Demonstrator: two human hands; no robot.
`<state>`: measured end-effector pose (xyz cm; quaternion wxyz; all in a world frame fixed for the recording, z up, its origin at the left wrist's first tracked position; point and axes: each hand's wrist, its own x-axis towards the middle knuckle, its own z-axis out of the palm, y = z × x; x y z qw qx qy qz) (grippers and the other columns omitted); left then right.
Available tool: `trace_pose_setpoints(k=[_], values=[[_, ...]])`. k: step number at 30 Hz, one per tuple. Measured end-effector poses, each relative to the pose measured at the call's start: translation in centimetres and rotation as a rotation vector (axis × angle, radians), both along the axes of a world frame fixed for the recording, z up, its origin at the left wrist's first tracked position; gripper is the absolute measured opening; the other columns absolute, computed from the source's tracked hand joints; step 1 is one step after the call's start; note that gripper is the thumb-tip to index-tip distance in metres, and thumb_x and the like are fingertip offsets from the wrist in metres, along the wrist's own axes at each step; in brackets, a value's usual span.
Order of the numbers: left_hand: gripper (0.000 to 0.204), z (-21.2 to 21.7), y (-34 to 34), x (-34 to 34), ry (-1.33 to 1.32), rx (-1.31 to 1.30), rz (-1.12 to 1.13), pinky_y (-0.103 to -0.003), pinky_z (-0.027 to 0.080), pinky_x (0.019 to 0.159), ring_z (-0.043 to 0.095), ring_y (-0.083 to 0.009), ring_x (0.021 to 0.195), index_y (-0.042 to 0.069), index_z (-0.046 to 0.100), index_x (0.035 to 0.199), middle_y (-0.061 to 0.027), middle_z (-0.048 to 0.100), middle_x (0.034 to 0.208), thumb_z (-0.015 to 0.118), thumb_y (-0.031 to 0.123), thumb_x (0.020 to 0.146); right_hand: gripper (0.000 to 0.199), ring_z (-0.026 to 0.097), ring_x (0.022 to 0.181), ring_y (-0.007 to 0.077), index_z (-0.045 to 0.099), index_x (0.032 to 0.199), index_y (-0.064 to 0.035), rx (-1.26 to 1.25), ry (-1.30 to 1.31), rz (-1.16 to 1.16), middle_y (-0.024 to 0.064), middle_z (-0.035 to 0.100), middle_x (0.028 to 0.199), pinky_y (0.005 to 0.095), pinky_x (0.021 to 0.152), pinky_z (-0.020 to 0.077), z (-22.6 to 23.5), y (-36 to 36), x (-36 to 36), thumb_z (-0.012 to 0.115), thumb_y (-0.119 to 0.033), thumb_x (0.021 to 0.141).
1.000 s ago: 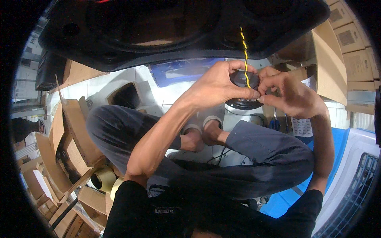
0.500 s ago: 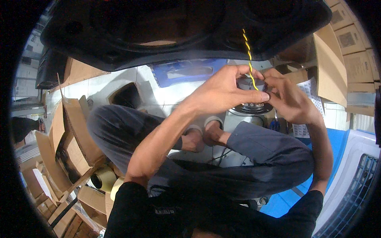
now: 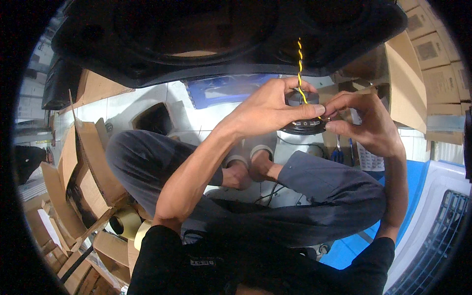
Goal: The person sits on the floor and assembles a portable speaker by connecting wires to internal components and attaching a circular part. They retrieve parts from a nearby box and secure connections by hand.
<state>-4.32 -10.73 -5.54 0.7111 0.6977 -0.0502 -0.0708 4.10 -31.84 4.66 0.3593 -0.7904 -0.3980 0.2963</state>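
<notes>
A round black speaker driver hangs over the floor beyond my feet, its magnet end up and its flange below. My left hand is closed around it, thumb across the near side and fingers behind. From the dark cabinet a twisted yellow-and-black wire drops to the driver and passes under my left thumb. Beside the driver's right edge, my right hand pinches the wire's end between thumb and index finger, close to a small metal terminal. Its other fingers are curled; the exact contact is partly covered by the fingertips.
Across the top stretches a big black speaker cabinet with round openings. A blue plastic piece lies under it. Blue-handled scissors and a printed sheet are at right. Open cardboard boxes and tape rolls crowd the left.
The driver and my left hand have shifted slightly left and tilted, showing more of the driver's terminal side. My right hand has drawn back from the magnet to the driver's right edge.
</notes>
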Motion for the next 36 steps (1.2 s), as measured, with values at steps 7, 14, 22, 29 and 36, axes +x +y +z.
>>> trace_pose_setpoints(k=[7,14,22,29,36], values=[[0.053,-0.1,0.1,0.1,0.081,0.031,-0.019,-0.027,0.053,0.075,0.065,-0.0112,0.088,0.001,0.061,0.127,-0.0074,0.071,0.1,0.076,0.039,0.093,0.023,0.067,0.086,0.0184,0.075,0.098,0.0001,-0.068,-0.109,-0.086,0.0108,0.074,0.093,0.0361,0.086,0.0518,0.8,0.4,-1.4,0.084,-0.007,0.078],[0.05,-0.2,0.0,0.2,0.082,0.003,-0.021,-0.025,0.047,0.061,0.06,-0.0074,0.077,0.003,0.062,0.127,-0.004,0.07,0.092,0.075,0.038,0.094,0.019,0.063,0.084,0.0255,0.076,0.092,-0.0021,0.007,-0.545,0.086,0.0103,0.073,0.09,0.0407,0.082,0.0487,-0.4,0.3,-1.0,0.084,-0.009,0.076],[0.044,0.7,-0.2,0.0,0.098,0.048,0.039,-0.025,0.047,0.063,0.06,-0.0069,0.078,0.002,0.063,0.126,-0.0028,0.07,0.09,0.074,0.031,0.095,0.01,0.062,0.088,0.0334,0.073,0.091,-0.0021,-0.068,-0.511,0.025,0.0144,0.07,0.088,0.0403,0.083,0.0492,-0.1,0.4,-1.7,0.074,-0.007,0.082],[0.044,0.1,-0.7,0.0,0.071,0.032,0.076,-0.026,0.052,0.075,0.065,-0.0099,0.087,0.0,0.062,0.126,-0.0064,0.072,0.097,0.075,0.026,0.093,0.013,0.063,0.083,0.0164,0.073,0.089,0.0,-0.214,-0.032,-0.293,0.0083,0.071,0.086,0.0328,0.081,0.0482,0.5,0.9,-2.0,0.075,-0.013,0.088],[0.045,-0.1,-0.6,0.1,0.031,-0.072,0.111,-0.026,0.051,0.071,0.064,-0.0086,0.083,0.001,0.062,0.128,-0.0047,0.072,0.095,0.075,0.028,0.094,0.017,0.064,0.081,0.0139,0.073,0.088,0.0016,-0.058,0.03,-0.277,0.0075,0.072,0.082,0.0311,0.078,0.0499,-0.2,0.7,-1.4,0.075,-0.016,0.087]])
